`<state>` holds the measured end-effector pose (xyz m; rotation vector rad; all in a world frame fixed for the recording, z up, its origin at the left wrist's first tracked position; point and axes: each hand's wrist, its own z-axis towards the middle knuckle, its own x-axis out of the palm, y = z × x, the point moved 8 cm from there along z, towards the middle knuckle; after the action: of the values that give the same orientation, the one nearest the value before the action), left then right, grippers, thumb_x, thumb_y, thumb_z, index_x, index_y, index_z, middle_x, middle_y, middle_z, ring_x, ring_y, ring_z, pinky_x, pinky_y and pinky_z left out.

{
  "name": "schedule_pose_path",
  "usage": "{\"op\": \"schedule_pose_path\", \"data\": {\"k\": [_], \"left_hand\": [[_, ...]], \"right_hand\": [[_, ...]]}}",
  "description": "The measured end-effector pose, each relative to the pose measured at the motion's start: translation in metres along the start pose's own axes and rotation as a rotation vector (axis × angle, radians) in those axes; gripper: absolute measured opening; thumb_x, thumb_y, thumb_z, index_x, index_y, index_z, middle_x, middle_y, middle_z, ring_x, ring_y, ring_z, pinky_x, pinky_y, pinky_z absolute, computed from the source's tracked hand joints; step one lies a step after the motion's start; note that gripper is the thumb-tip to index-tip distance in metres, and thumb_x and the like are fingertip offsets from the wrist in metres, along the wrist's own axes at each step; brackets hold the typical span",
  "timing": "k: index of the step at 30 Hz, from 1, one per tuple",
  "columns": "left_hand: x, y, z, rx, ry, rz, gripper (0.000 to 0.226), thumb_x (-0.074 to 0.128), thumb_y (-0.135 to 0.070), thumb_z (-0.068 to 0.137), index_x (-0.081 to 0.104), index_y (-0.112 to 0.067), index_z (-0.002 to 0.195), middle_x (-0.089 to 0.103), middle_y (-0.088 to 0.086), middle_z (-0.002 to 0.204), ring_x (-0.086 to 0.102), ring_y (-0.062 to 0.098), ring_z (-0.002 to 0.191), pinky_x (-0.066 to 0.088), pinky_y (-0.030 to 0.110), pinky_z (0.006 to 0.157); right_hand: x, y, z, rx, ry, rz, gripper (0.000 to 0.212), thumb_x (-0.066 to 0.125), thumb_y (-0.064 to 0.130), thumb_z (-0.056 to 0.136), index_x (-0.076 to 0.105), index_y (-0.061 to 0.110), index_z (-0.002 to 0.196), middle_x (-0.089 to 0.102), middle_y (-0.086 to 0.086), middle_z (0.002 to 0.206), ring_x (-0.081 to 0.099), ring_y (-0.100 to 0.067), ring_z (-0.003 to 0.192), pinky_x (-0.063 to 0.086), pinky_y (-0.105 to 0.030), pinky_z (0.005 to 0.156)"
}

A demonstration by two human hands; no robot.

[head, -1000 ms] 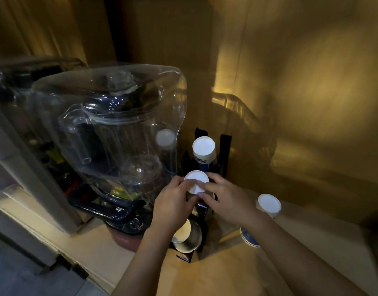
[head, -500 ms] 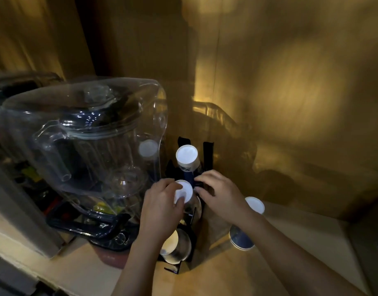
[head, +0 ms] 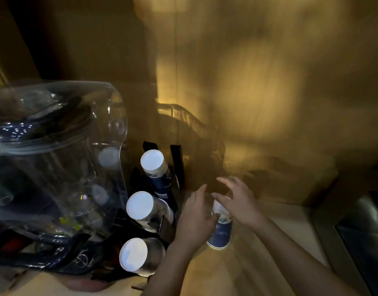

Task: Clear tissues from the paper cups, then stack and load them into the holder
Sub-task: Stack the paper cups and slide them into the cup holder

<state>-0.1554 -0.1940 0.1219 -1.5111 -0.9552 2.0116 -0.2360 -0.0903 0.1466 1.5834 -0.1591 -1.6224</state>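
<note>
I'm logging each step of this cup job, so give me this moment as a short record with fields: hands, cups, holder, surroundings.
left hand: on the near left side of the loose cup stack, fingers curled against it
right hand: fingers spread over the stack's top; contact unclear from blur
loose cup stack: upside down on the wooden counter, right of the holder
holder: black, with three rows of cup stacks, white bottoms facing the camera
surroundings: clear plastic cover over an appliance at left
tissues: none visible
</note>
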Motion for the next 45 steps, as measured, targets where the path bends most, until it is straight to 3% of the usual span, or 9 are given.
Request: {"op": "schedule_pose_path", "data": {"k": [5,10,17,20,23,27,30,38,45], "left_hand": [[0.052,0.028,0.008,-0.156,0.128,-0.103,0.075,0.071,-0.022,0.074,0.033,-0.009,0.136,0.057,0.012,0.129,0.053,0.025,0.116,0.042,0.025,0.085],[0.089,0.049,0.001,-0.230,0.217,-0.295,0.074,0.075,-0.026,0.066,0.043,-0.017,0.132,0.060,0.008,0.124,0.058,0.026,0.113,0.049,0.046,0.095],[0.109,0.078,-0.001,-0.387,0.128,-0.484,0.069,0.073,-0.025,0.057,0.047,-0.022,0.122,0.059,0.005,0.123,0.055,0.024,0.115,0.049,0.045,0.096],[0.120,0.085,0.000,-0.427,0.155,-0.567,0.059,0.075,-0.009,0.063,0.049,-0.028,0.113,0.060,0.001,0.118,0.056,0.025,0.114,0.052,0.032,0.091],[0.127,0.086,0.000,-0.427,0.210,-0.587,0.081,0.076,-0.018,0.054,0.045,-0.024,0.128,0.052,0.007,0.132,0.053,0.025,0.118,0.050,0.036,0.097],[0.127,0.086,0.002,-0.474,0.215,-0.601,0.101,0.083,-0.041,0.048,0.036,-0.033,0.138,0.040,0.005,0.139,0.050,0.025,0.120,0.050,0.045,0.099],[0.118,0.074,0.011,-0.418,0.196,-0.573,0.092,0.082,-0.045,0.053,0.037,-0.041,0.133,0.039,0.002,0.138,0.050,0.021,0.117,0.051,0.043,0.097],[0.032,0.007,0.033,-0.136,0.029,-0.444,0.089,0.073,-0.060,0.059,0.034,-0.041,0.137,0.046,-0.003,0.136,0.049,0.012,0.121,0.049,0.040,0.100],[-0.076,-0.040,0.033,-0.023,-0.141,-0.370,0.091,0.067,-0.071,0.052,0.033,-0.049,0.133,0.047,-0.004,0.131,0.052,0.012,0.116,0.049,0.040,0.098]], "right_hand": [[0.038,-0.043,-0.012,0.084,0.262,0.035,0.082,0.072,0.037,0.071,0.028,0.026,0.140,0.032,-0.001,0.146,0.033,-0.020,0.132,0.031,-0.039,0.107],[0.053,-0.058,-0.021,0.025,0.233,0.008,0.063,0.073,0.027,0.072,0.044,0.018,0.126,0.025,0.002,0.149,0.036,-0.021,0.128,0.036,-0.032,0.102],[0.053,-0.077,-0.022,0.137,0.118,0.099,0.053,0.073,0.026,0.069,0.043,0.028,0.112,0.045,0.000,0.120,0.048,-0.019,0.103,0.040,-0.028,0.079],[0.052,-0.081,-0.025,0.114,0.087,0.142,0.047,0.071,0.029,0.067,0.039,0.036,0.100,0.045,0.007,0.108,0.047,-0.012,0.097,0.036,-0.020,0.070],[0.048,-0.085,-0.029,0.088,0.074,0.160,0.048,0.069,0.034,0.066,0.034,0.042,0.098,0.044,0.011,0.105,0.046,-0.006,0.091,0.038,-0.012,0.065],[0.032,-0.087,-0.023,0.126,-0.005,0.278,0.048,0.071,0.036,0.065,0.034,0.050,0.092,0.047,0.015,0.101,0.054,-0.014,0.090,0.050,-0.029,0.068],[0.018,-0.080,-0.017,0.104,-0.040,0.319,0.053,0.073,0.035,0.065,0.033,0.053,0.096,0.044,0.017,0.103,0.054,-0.016,0.095,0.054,-0.034,0.069],[-0.053,0.000,0.003,-0.188,-0.252,0.387,0.057,0.068,0.045,0.060,0.037,0.047,0.107,0.049,0.006,0.111,0.046,0.002,0.103,0.040,-0.004,0.074],[-0.104,0.097,0.014,-0.451,-0.318,0.452,0.055,0.068,0.042,0.066,0.040,0.035,0.113,0.047,0.010,0.110,0.049,-0.008,0.102,0.044,-0.012,0.078]]}}
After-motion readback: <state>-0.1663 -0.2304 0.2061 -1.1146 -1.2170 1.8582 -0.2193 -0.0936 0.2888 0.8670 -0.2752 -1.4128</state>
